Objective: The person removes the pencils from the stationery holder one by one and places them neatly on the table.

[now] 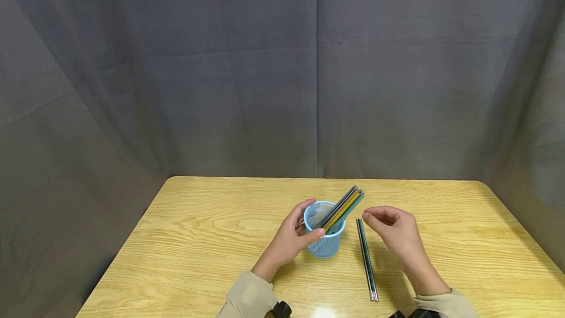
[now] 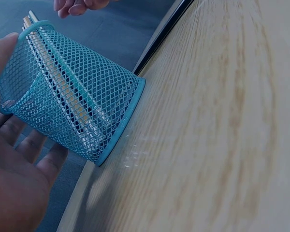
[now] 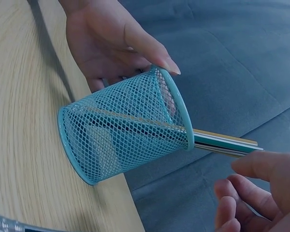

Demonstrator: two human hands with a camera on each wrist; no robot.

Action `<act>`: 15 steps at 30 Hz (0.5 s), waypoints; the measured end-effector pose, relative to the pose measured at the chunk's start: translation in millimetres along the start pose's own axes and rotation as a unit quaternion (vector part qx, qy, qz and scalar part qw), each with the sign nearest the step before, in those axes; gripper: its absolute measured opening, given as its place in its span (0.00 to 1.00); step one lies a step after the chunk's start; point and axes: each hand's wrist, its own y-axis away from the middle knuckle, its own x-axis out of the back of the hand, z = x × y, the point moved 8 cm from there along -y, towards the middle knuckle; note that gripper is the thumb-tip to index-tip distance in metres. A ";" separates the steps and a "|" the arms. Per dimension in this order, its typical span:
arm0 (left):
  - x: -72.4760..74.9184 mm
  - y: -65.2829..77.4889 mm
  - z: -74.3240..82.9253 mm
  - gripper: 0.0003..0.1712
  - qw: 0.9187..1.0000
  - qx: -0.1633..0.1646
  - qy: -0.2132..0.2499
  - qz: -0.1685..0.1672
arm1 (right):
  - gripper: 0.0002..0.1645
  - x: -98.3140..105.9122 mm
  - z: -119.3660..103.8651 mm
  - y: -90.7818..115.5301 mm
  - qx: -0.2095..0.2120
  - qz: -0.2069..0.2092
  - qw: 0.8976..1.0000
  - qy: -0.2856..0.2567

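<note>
- My beige sleeves (image 1: pixel 251 296) come in nearest, on the near side of the mesh cup, one to its left and one to its right; black wrist gear (image 1: pixel 281 309) shows beside each.
- My left grip (image 1: pixel 289 237) holds the light-blue mesh cup from its left side, thumb at the near rim, fingers around the far side.
- The mesh cup (image 1: pixel 324 248) is mouth up at the bench (image 1: pixel 176 249), whose wood grain spreads to both sides of it.
- A bundle of slim sticks (image 1: pixel 343 211), in dark, yellow and teal, leans inside the mesh cup, its upper ends jutting past the right of the rim.
- My right grip (image 1: pixel 395 232) hovers to the right of the mesh cup with nothing in it, fingers bent, only a narrow gap between thumb and forefinger.
- The loose sticks (image 1: pixel 367 261), dark green with silvery ends, lie side by side just right of the mesh cup, running toward me.
- Beyond the mesh cup hangs a grey curtain (image 1: pixel 243 87).
</note>
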 end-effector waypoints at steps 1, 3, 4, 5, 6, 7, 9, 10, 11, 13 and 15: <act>0.1 0.0 -0.2 0.40 1.000 0.001 -0.001 0.001 | 0.19 -0.9 -0.2 -0.2 0.001 0.001 1.000 -0.002; 0.3 -0.1 -0.8 0.40 1.000 0.001 -0.002 0.001 | 0.19 -2.5 -0.5 -0.6 0.002 0.001 1.000 -0.005; 0.3 -0.2 -1.1 0.40 1.000 0.002 -0.003 0.001 | 0.19 -3.3 -0.7 -0.7 0.002 0.001 1.000 -0.007; 0.3 -0.4 -1.3 0.40 1.000 0.002 -0.003 0.001 | 0.19 -4.1 -1.0 -0.8 0.003 0.001 1.000 -0.008; 0.3 -0.4 -1.5 0.40 1.000 0.002 -0.004 0.001 | 0.19 -4.9 -1.3 -0.9 0.003 0.000 1.000 -0.010; 0.2 -0.5 -1.6 0.40 1.000 0.002 -0.004 0.001 | 0.19 -5.7 -1.6 -1.0 0.003 -0.001 1.000 -0.012; 0.2 -0.8 -1.7 0.40 1.000 0.001 -0.003 0.000 | 0.19 -7.3 -2.3 -1.1 0.004 -0.003 1.000 -0.016; 0.1 -0.9 -1.8 0.40 1.000 0.001 -0.002 0.000 | 0.19 -8.2 -2.4 -1.0 0.004 -0.004 1.000 -0.020; 0.2 -0.8 -1.9 0.40 1.000 0.002 -0.002 0.000 | 0.19 -9.0 -2.4 -1.0 0.003 -0.005 1.000 -0.022; 0.5 -0.7 -2.1 0.39 1.000 0.003 -0.003 0.001 | 0.18 -10.1 -2.5 -0.9 0.003 -0.006 1.000 -0.026; 0.7 -0.5 -2.4 0.40 1.000 0.004 -0.004 0.002 | 0.17 -11.1 -2.5 -1.0 0.003 -0.006 1.000 -0.027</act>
